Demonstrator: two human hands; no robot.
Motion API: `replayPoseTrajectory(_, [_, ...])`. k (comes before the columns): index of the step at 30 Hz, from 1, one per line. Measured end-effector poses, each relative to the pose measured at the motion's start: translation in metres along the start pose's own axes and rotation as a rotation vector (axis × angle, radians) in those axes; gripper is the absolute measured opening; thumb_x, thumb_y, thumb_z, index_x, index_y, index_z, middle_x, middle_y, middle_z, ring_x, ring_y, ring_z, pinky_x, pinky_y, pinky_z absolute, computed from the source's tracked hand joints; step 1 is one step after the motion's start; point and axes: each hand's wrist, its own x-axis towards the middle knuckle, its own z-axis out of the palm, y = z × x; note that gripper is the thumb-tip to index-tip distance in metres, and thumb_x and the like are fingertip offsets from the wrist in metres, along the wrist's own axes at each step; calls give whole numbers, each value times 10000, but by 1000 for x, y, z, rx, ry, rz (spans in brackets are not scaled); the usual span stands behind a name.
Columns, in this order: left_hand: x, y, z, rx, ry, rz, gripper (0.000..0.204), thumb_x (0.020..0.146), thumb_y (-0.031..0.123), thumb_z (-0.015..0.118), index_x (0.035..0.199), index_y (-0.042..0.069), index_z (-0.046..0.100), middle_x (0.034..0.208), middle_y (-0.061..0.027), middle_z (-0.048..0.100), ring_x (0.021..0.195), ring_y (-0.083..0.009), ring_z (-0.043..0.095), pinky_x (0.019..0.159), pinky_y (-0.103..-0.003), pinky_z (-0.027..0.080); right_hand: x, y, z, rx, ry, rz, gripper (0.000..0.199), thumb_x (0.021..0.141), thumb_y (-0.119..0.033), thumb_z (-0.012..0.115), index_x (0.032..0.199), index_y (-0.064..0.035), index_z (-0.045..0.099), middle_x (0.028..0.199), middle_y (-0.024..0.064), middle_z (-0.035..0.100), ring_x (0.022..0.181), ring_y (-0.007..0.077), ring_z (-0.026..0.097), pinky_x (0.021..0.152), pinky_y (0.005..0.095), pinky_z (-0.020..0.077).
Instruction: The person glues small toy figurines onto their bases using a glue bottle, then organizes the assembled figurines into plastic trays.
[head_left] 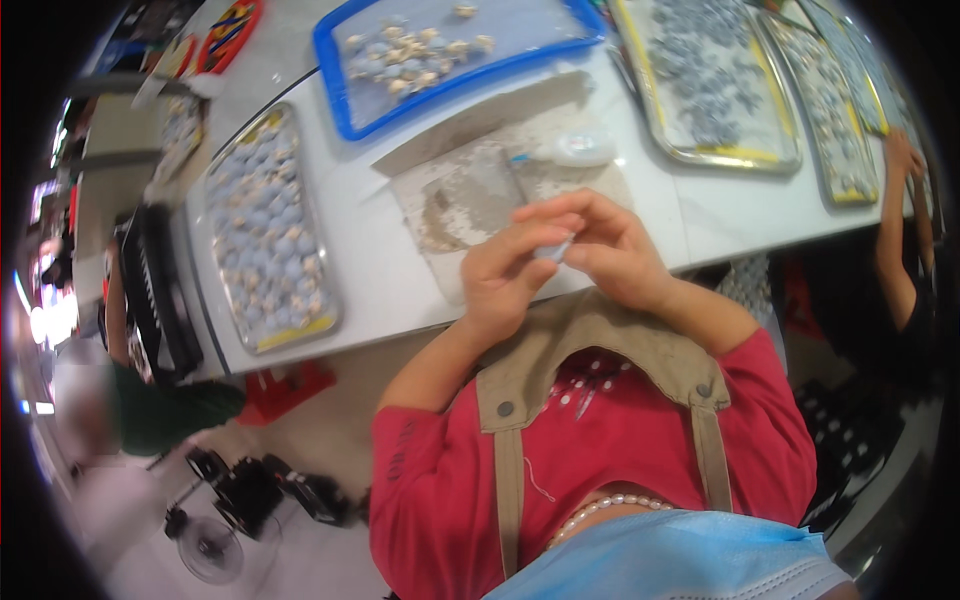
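My left hand [500,278] and my right hand [618,252] meet above the table's near edge, fingers curled toward each other. Between their fingertips sits a small pale blue-grey piece [553,250], mostly covered by the fingers, so its exact kind cannot be made out. Just beyond the hands lies a stained, worn cardboard sheet [425,205] with dried whitish patches. On it rests a white squeeze bottle [580,150] on its side, its thin blue tip pointing left.
A blue tray [345,105] at the back holds small cream and blue-grey pieces. Metal trays stand left [325,285] and right [690,158], filled with similar pieces. Co-workers sit at both sides: a green sleeve [165,410] at left, a person's hands [903,155] at right. A red stool [290,390] is below.
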Motion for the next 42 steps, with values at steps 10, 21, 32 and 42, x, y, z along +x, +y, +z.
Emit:
replayPoseTrajectory(10, [-14, 67, -141, 1431, 599, -52, 314, 803, 43, 614, 1116, 35, 603, 1070, -89, 644, 908, -177, 621, 765, -273, 479, 20, -20, -45, -1196, 416, -510, 250, 783, 3, 580, 1028, -30, 618, 1001, 102, 628, 955, 212, 571, 838, 286, 426])
replayPoseTrajectory(21, [115, 52, -149, 1446, 304, -298, 227, 788, 284, 619, 937, 114, 636, 809, -102, 662, 749, -274, 630, 668, -365, 479, 30, -9, -59, -1358, 526, -492, 270, 828, -95, 593, 1091, -34, 590, 1043, 98, 603, 978, 206, 546, 849, 291, 408])
replayPoseTrajectory(32, [127, 32, -144, 738, 409, -209, 211, 851, 81, 559, 1052, 14, 567, 1092, -136, 588, 890, -200, 619, 767, -284, 487, 26, -5, -61, -1420, 472, -385, 375, 780, -187, 665, 1095, -18, 551, 1027, 146, 540, 949, 308, 493, 783, 362, 424])
replayPoseTrajectory(42, [1, 8, -19, -385, 297, -487, 278, 865, 31, 556, 1134, -4, 493, 1157, -176, 552, 891, -191, 612, 713, -210, 481, 16, -18, -56, -980, 456, -191, 318, 783, -200, 692, 991, -17, 536, 856, 71, 605, 747, 157, 578, 631, 269, 448])
